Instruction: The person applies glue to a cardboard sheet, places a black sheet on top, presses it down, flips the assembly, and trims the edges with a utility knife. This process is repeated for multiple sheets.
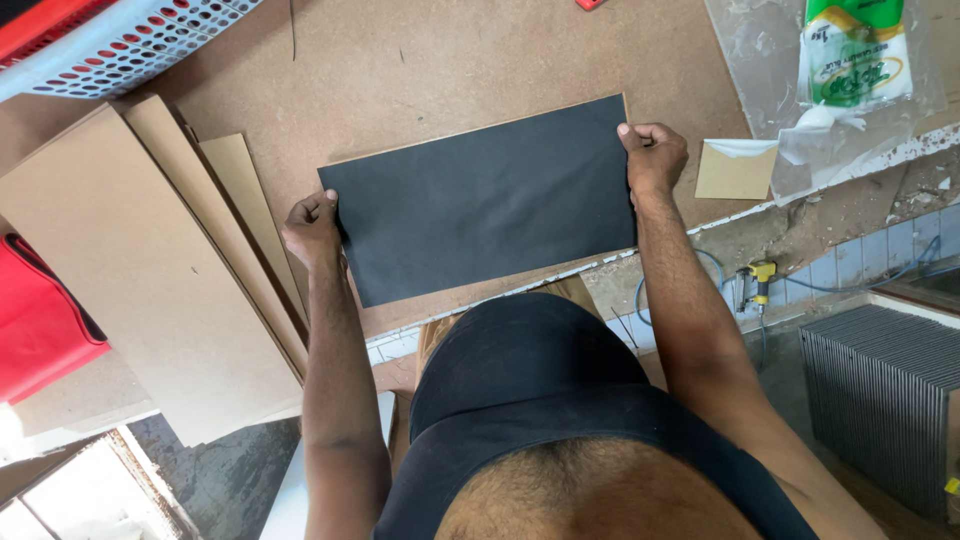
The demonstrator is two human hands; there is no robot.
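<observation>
Two hands grip one black-faced board, which lies flat on the brown worktop between them. Its left short edge is pinched by the left hand, its right upper corner by the right hand. Its face is matte dark sheet with a thin tan rim along the top edge. Three plain fibreboard panels lean stacked just left of the left hand. One small tan square sits right of the right hand, one plastic pouch beyond it.
</observation>
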